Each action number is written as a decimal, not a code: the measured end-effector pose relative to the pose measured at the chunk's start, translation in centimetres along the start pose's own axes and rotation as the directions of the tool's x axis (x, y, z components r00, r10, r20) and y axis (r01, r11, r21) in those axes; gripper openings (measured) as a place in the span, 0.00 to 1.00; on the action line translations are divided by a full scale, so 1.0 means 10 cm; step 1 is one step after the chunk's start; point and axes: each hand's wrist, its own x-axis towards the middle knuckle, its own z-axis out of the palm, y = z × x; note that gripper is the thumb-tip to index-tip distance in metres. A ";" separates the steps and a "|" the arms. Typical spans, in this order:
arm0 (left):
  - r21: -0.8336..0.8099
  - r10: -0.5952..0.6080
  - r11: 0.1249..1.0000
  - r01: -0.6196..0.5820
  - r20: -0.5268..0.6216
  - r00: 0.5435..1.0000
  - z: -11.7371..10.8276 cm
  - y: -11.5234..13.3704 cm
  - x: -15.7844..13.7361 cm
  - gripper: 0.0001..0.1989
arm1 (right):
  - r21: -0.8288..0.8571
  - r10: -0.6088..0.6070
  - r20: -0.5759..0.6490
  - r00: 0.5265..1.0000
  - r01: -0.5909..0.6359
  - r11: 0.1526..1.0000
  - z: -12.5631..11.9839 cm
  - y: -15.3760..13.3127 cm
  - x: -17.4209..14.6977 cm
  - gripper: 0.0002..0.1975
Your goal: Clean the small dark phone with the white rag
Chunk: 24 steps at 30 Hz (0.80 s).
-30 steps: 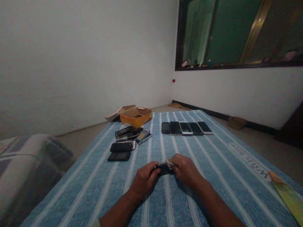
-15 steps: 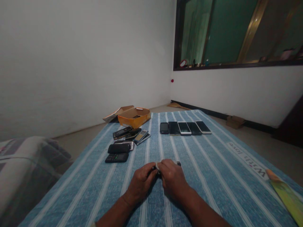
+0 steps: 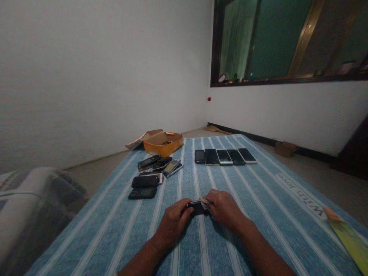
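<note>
A small dark mobile phone (image 3: pixel 197 208) is held just above the striped cloth, its left end pinched between the thumb and fingers of my left hand (image 3: pixel 173 219). My right hand (image 3: pixel 226 209) is closed on a crumpled whitish cloth (image 3: pixel 204 202) and presses it over the phone's right end. Part of the phone is hidden by the fingers and the cloth. Farther off, to the left, a black keypad phone (image 3: pixel 142 193) lies beside a black case-like item (image 3: pixel 145 181). A silver keypad phone (image 3: pixel 172 167) rests on another in a loose pile.
A blue striped cover (image 3: pixel 230 230) spreads under everything. An orange box (image 3: pixel 163 147) with its flap open stands at the back left. Several phones, among them a white one (image 3: pixel 224 156), lie in a row at the back right. A yellow-green item (image 3: pixel 347 237) lies at the right edge.
My right hand has moved right along the phone with the whitish cloth, uncovering the phone's dark middle. My left hand stays at the left end.
</note>
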 end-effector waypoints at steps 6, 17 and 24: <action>0.021 0.015 1.000 -0.015 -0.009 1.000 0.02 -0.02 0.00 0.09 | 0.154 0.021 0.037 0.999 -0.026 0.988 -0.12 0.14 -0.03 0.13; -0.051 -0.003 0.999 0.003 0.001 1.000 0.02 0.00 0.00 0.09 | -0.146 0.001 -0.042 0.999 -0.007 0.989 0.14 -0.32 0.00 0.10; -0.070 -0.018 0.997 0.024 0.083 0.996 -0.02 0.04 0.02 0.09 | -0.122 -0.009 0.002 1.000 0.009 0.992 0.06 -0.30 0.00 0.10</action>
